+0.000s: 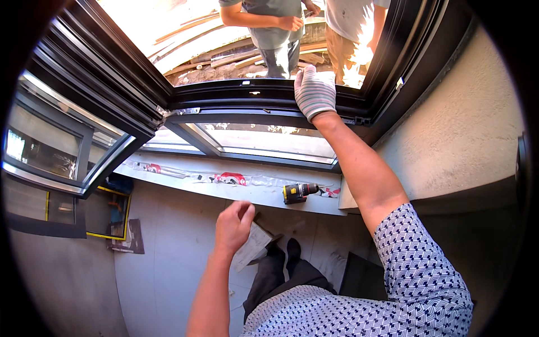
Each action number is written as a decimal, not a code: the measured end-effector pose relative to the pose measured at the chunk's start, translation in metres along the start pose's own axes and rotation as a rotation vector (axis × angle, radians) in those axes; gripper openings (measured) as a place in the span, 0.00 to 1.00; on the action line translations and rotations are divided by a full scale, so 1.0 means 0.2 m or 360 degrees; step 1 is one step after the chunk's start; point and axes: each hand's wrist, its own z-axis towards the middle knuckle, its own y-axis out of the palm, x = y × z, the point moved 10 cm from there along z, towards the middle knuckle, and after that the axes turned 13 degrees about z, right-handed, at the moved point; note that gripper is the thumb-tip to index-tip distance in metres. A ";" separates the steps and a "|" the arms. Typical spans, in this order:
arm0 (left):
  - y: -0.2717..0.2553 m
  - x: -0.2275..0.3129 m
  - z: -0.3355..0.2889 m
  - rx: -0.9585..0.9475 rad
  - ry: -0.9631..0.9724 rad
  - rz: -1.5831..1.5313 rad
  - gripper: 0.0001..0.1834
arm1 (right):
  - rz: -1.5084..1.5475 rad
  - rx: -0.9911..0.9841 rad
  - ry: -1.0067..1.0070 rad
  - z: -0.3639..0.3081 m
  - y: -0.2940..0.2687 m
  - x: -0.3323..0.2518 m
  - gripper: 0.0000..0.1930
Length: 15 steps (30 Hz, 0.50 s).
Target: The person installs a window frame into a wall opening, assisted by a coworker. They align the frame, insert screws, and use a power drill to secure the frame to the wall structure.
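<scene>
My right hand (pixel 315 94), in a striped grey-white knit glove, is on the bottom rail of the dark window frame (pixel 224 100). Its fingers reach over the rail, and the fingertips are partly hidden. Bare and raised in front of my body, my left hand (pixel 234 226) has its fingers curled in. The hand itself hides whatever may be inside the curl. A yellow and black cordless drill (pixel 299 192) lies on the white sill (pixel 255 194) below the window, apart from both hands.
An opened dark window sash (pixel 73 140) stands at the left. Clear plastic film with red print (pixel 230 178) lies along the sill. Below is a board-topped stool or step (pixel 252 244). Two people, one in a grey shirt (pixel 266 28), stand outside near wooden planks (pixel 224 56). A rough wall (pixel 460 123) rises at right.
</scene>
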 end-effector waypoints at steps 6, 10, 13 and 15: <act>-0.04 0.36 0.54 0.0298 0.0239 -0.0206 0.15 | 0.0022 0.0106 -0.0053 -0.02 -0.01 0.03 0.09; -0.10 0.55 0.75 0.0497 0.0265 -0.0052 0.19 | 0.0046 0.0139 -0.0069 -0.02 -0.01 0.02 0.08; -0.10 0.60 0.87 0.0552 0.0187 0.0171 0.22 | 0.0064 0.0126 -0.0039 -0.02 0.01 0.04 0.09; -0.10 0.61 0.92 0.0571 0.0127 0.0318 0.23 | 0.0083 0.0133 -0.0045 -0.02 0.01 0.05 0.09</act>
